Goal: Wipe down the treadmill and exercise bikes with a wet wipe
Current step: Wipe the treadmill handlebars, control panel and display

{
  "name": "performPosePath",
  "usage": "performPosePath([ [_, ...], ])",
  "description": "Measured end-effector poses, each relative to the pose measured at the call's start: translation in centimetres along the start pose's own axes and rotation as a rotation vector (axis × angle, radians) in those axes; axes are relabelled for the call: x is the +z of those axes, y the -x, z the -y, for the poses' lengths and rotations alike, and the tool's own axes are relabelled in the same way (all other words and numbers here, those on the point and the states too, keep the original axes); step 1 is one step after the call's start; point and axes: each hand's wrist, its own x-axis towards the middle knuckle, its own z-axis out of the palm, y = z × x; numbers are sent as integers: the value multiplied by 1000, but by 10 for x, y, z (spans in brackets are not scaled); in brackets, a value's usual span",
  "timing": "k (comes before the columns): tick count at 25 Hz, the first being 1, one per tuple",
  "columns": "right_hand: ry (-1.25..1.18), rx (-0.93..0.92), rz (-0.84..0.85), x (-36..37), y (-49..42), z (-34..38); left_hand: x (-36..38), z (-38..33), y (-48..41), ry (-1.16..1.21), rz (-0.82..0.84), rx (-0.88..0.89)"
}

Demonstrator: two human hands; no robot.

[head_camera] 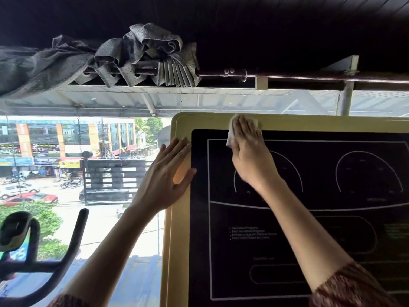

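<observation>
Up high I see a grey curtain point(141, 56), all bunched up on a long rod point(287, 76). The ceiling point(265, 23) above it is dark. Through the window I see a white metal roof point(199, 99) just outside. Down below is a street. A white car point(15, 190) and a red car point(31, 199) sit close together. Some motorbikes point(72, 183) stand beside a black gate point(115, 176). Across the street is a big building point(66, 138) with orange posts. Green trees point(44, 218) grow lower down.
</observation>
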Motion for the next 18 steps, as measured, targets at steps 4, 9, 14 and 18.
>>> performPosePath([
  [4,-28,-102,2,19,93,11,2,-3,2,35,-42,-19],
  [9,116,-69,-18,2,24,1,4,-6,2,52,-41,-31],
  [14,12,85,9,2,-6,-1,0,-7,10,31,19,-44],
  [18,-25,-72,-28,24,97,15,-3,-13,24,29,29,-40],
])
